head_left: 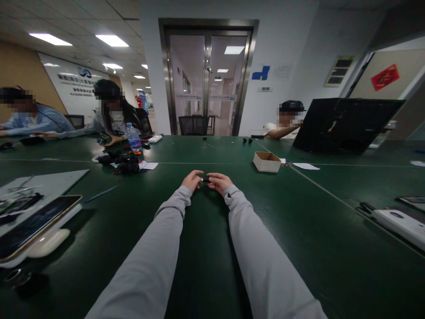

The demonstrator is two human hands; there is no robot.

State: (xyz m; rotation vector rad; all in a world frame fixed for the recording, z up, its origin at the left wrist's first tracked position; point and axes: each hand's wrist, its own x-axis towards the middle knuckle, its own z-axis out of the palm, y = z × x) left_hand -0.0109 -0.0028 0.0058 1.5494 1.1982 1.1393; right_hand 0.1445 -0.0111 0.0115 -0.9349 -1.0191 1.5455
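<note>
Both arms stretch forward over the dark green tabletop (299,230). The left hand (191,180) and right hand (218,181) pinch opposite ends of a small black cylindrical part (206,179), steadying it between them, apparently just above the surface. An open brown cardboard box (266,161) sits nearby, to the right.

We stretch both grey-sleeved arms far forward, left hand (191,180) and right hand (219,182) meeting, fingertips pinched together.

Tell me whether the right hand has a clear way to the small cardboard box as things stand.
Probably yes. The right hand shares a small dark part with the left hand, and only bare green table lies between it and the cardboard box.
</note>
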